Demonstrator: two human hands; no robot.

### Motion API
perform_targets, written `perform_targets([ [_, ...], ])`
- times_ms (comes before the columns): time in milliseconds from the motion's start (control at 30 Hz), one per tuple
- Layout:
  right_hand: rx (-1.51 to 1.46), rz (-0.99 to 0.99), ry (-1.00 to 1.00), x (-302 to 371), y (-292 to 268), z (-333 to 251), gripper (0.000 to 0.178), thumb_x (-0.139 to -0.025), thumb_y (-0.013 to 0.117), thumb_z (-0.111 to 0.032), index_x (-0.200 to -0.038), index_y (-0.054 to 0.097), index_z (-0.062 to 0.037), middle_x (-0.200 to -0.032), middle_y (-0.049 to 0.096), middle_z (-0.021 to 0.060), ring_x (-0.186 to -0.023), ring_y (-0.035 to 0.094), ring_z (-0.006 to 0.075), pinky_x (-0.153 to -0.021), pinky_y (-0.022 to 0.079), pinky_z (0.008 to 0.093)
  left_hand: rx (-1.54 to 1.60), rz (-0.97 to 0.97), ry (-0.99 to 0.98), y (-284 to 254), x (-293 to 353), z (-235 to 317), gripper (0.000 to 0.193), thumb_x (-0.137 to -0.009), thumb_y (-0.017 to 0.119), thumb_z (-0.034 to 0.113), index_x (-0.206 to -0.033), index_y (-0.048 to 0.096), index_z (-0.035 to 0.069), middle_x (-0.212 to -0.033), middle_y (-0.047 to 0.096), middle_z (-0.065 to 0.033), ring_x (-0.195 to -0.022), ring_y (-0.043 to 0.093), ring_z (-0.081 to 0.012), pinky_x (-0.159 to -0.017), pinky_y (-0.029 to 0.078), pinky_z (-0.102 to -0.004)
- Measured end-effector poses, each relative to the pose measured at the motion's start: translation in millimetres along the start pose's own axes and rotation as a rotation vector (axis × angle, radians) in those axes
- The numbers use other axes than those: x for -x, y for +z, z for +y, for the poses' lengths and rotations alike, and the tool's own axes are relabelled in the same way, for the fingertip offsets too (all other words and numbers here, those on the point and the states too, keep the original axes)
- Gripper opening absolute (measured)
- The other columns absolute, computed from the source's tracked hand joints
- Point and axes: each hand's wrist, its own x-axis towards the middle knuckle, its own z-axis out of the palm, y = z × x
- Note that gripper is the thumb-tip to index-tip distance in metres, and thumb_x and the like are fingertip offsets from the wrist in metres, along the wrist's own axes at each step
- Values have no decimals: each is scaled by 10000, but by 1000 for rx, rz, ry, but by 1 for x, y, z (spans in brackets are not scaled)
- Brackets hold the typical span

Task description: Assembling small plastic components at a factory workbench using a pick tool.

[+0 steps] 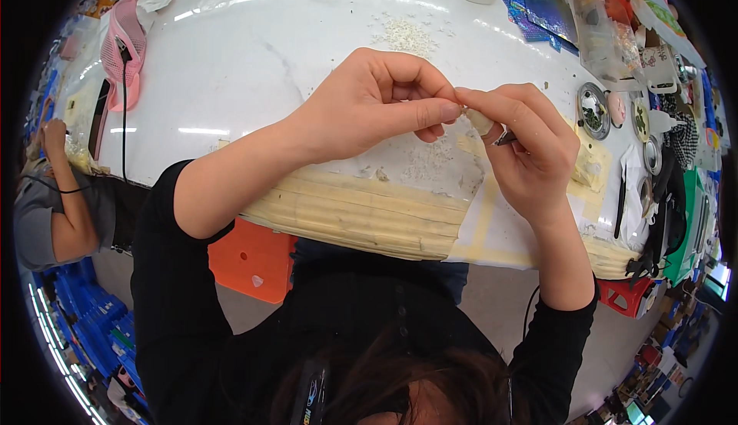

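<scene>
My left hand (384, 106) and my right hand (534, 144) meet above the white table. Thumb and index finger of the left hand pinch together at one end of a small pale piece (478, 121). The right hand's fingers close round the same piece from the other side. A slim dark tool (505, 137) also sticks out among the right fingers; most of it is hidden in the hand. The exact kind of the pale piece is too small to tell. White crumbs (407, 36) lie scattered on the table beyond the hands.
Tan tape strips (354, 213) cover the table's front edge. At right are a round metal dish (593, 110), a white squeeze bottle (665, 121) and a green case (684, 229). A pink mesh pouch (127, 44) and a black cable lie left, near another person's arm (65, 186).
</scene>
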Motion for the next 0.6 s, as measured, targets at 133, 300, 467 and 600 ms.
perform_targets([
  [133,-8,4,-40,2,1,1,330,-705,659,125,-995,717,-22,-812,621,65,-652,541,122,-518,389,230,153,11,-104,2,1,-1,149,-941,622,130,-1019,651,5,-901,686,-76,-786,651,-104,-717,547,-233],
  [300,12,36,-46,-2,1,-3,344,-633,648,134,-926,698,-41,-800,611,53,-641,618,118,-514,518,224,255,49,-153,5,2,-2,152,-934,634,134,-1017,664,10,-908,689,-73,-778,648,-101,-717,546,-232],
  [467,-59,58,8,-1,5,-5,229,-676,663,109,-862,651,-24,-780,593,50,-679,615,127,-523,528,229,102,59,-29,7,5,2,124,-910,656,92,-992,681,3,-890,690,-69,-767,648,-100,-701,547,-229],
  [600,-22,37,-4,-1,4,-4,199,-681,673,93,-841,633,-18,-770,591,54,-659,609,140,-525,517,230,-37,108,73,8,7,1,106,-891,657,35,-982,680,-15,-890,684,-67,-772,642,-98,-700,546,-227],
])
